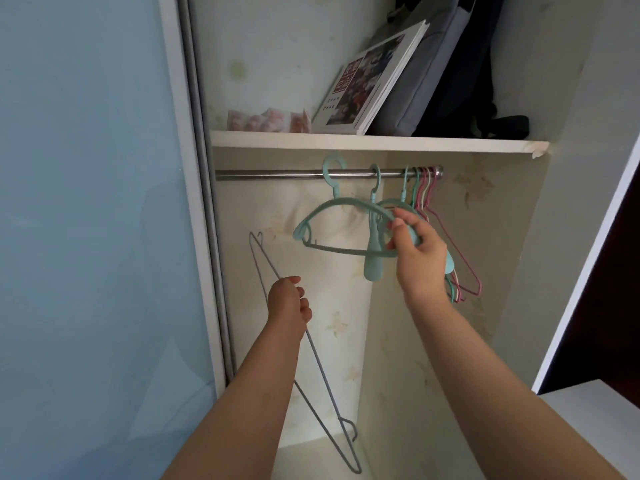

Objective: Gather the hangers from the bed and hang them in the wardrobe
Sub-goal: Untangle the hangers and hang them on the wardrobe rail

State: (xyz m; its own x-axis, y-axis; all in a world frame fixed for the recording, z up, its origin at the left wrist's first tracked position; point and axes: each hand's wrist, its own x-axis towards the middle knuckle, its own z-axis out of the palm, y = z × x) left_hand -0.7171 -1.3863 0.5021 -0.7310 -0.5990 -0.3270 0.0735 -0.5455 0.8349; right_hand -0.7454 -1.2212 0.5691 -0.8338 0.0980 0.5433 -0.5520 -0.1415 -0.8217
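From the head camera, looking up into the wardrobe (512, 237), the right hand (417, 252) reaches to the rail (277, 174) and grips the near end of a teal plastic hanger (332, 216) — thumb on top of the curved arm, fingers curled beneath it. That hanger's ring hook is already looped over the rail, and its body swings out to the left of the hand. Just behind it a second teal hanger (373, 258) hangs edge-on from the rail, and further right a bunch of thin wire hangers (464, 258) in pink and green is packed at the rail's end, partly behind the right wrist.

The left hand (289, 303), lower and to the left, is clenched round a grey wire hanger (322, 372) held tilted — one tip above the fist, its hook down near the wardrobe floor.

On the shelf (346, 142) above lean a book (363, 84) and a grey bag (436, 74).
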